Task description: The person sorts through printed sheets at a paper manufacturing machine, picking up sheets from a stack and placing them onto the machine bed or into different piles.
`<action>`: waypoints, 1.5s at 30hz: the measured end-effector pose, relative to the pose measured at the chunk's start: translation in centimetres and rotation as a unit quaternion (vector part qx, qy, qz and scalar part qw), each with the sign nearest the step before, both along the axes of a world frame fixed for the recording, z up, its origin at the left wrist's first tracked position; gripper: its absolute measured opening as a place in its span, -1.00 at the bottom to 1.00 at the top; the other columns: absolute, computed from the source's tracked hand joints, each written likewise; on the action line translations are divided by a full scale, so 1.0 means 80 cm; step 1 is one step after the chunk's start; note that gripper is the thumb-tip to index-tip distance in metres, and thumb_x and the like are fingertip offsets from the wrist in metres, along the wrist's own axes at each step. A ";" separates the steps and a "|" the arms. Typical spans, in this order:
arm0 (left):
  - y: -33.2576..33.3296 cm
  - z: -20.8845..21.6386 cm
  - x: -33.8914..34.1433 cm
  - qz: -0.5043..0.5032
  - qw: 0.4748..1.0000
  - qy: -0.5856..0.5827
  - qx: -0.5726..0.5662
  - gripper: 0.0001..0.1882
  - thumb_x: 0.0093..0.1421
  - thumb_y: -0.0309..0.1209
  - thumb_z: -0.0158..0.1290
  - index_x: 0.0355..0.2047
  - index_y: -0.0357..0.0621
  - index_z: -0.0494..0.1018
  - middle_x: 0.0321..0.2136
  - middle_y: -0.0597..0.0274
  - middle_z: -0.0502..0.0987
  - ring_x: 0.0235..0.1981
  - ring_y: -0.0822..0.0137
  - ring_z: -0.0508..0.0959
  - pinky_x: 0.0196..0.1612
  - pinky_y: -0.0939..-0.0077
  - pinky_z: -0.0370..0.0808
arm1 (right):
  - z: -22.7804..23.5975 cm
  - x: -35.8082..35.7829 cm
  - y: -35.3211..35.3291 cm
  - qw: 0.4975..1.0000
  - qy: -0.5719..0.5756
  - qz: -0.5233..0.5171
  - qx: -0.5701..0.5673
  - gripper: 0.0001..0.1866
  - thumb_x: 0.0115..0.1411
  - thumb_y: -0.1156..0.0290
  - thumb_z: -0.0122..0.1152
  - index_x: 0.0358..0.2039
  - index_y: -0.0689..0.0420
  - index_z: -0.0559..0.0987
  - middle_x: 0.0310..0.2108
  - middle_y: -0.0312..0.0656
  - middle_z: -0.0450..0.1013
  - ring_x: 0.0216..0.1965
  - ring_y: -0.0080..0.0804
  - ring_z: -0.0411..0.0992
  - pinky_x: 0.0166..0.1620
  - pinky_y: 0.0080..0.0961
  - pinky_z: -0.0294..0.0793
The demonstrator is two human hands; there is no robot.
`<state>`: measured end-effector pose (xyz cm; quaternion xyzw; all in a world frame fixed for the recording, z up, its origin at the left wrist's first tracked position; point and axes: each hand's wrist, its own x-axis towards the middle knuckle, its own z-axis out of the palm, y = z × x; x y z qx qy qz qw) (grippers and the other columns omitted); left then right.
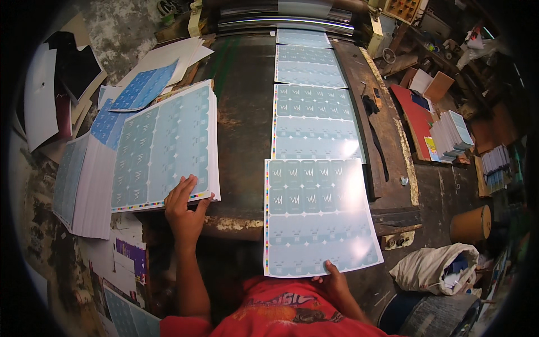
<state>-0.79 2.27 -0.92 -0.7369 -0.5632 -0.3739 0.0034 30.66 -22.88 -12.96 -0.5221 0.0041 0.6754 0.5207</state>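
My right hand (335, 281) pinches the near edge of a printed sheet (320, 244), thumb on top and fingers beneath. This pale blue-green sheet carries rows of card-like panels and a colour strip down its left side. Its far edge overlaps another printed sheet (314, 121) in a line running up the machine bed. At the left, my left hand (185, 208) rests on the near right corner of a thick stack of similar sheets (163, 149). Its fingers lie on the top sheet, and the thumb, apart from them, touches the edge.
Metal rollers (286, 23) cross the far end of the dark machine bed (238, 112). A rail (359, 123) borders it on the right. More stacked sheets (92, 188) lean at far left. A white sack (435, 268) and a brown drum (470, 223) stand on the right floor.
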 end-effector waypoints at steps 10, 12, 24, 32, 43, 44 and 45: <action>0.009 0.011 -0.005 -0.003 0.999 -0.037 -0.007 -0.47 -0.21 -0.33 0.46 -0.17 -0.14 0.60 -0.08 0.14 0.62 -0.01 0.10 0.57 0.04 0.22 0.41 | -0.014 0.006 0.027 0.997 -0.020 -0.067 0.027 -0.51 0.32 0.05 0.07 -0.07 0.29 0.42 -0.37 -0.07 0.51 -0.47 -0.29 0.46 -0.37 -0.41 0.42; 0.008 0.016 -0.005 -0.007 0.998 -0.052 -0.021 -0.47 -0.20 -0.34 0.45 -0.15 -0.15 0.60 -0.08 0.10 0.61 0.00 0.07 0.57 0.05 0.23 0.42 | -0.026 0.016 0.037 0.998 -0.014 -0.050 0.029 -0.49 0.33 -0.02 0.04 -0.03 0.22 0.40 -0.39 -0.10 0.49 -0.51 -0.29 0.42 -0.34 -0.33 0.45; 0.013 -0.001 -0.007 0.048 0.987 -0.133 0.075 -0.70 0.09 -0.29 0.31 -0.18 -0.12 0.63 -0.22 0.16 0.67 -0.16 0.19 0.65 -0.08 0.38 0.43 | -0.048 0.014 0.107 0.991 -0.063 -0.115 0.039 -0.56 0.32 -0.10 -0.03 -0.03 -0.03 0.38 -0.42 -0.26 0.48 -0.45 -0.43 0.37 -0.08 -0.08 0.35; 0.015 -0.004 -0.003 0.086 0.952 -0.271 0.109 -0.77 0.18 -0.39 0.23 -0.15 -0.15 0.61 -0.27 0.17 0.66 -0.34 0.20 0.58 -0.16 0.35 0.45 | 0.031 -0.026 0.135 0.988 -0.122 -0.095 0.004 -0.42 0.29 -0.06 0.04 0.22 -0.05 0.31 0.03 -0.18 0.42 -0.14 -0.32 0.42 -0.07 -0.13 0.42; 0.026 -0.012 0.009 0.089 0.948 -0.294 0.082 -0.76 0.19 -0.32 0.23 -0.18 -0.18 0.61 -0.29 0.18 0.68 -0.20 0.27 0.64 0.01 0.24 0.37 | 0.188 -0.209 0.706 0.908 0.116 0.313 0.254 -0.44 0.24 0.16 0.18 0.06 0.39 0.42 -0.04 0.15 0.44 -0.01 -0.09 0.48 0.13 -0.19 0.46; 0.025 -0.012 0.006 0.095 0.954 -0.275 0.068 -0.77 0.18 -0.32 0.24 -0.20 -0.17 0.61 -0.28 0.21 0.68 -0.19 0.28 0.65 -0.02 0.26 0.37 | 0.198 -0.225 0.727 0.912 0.043 0.315 0.259 -0.47 0.23 0.18 0.19 0.02 0.38 0.44 -0.11 0.13 0.48 -0.12 -0.13 0.53 0.01 -0.22 0.54; 0.025 -0.010 0.001 0.076 0.963 -0.244 0.079 -0.77 0.19 -0.33 0.23 -0.21 -0.20 0.61 -0.29 0.17 0.67 -0.22 0.26 0.64 -0.07 0.29 0.36 | 0.206 -0.238 0.746 0.912 -0.031 0.316 0.261 -0.50 0.23 0.20 0.21 -0.01 0.38 0.45 -0.17 0.11 0.51 -0.23 -0.17 0.57 -0.11 -0.25 0.63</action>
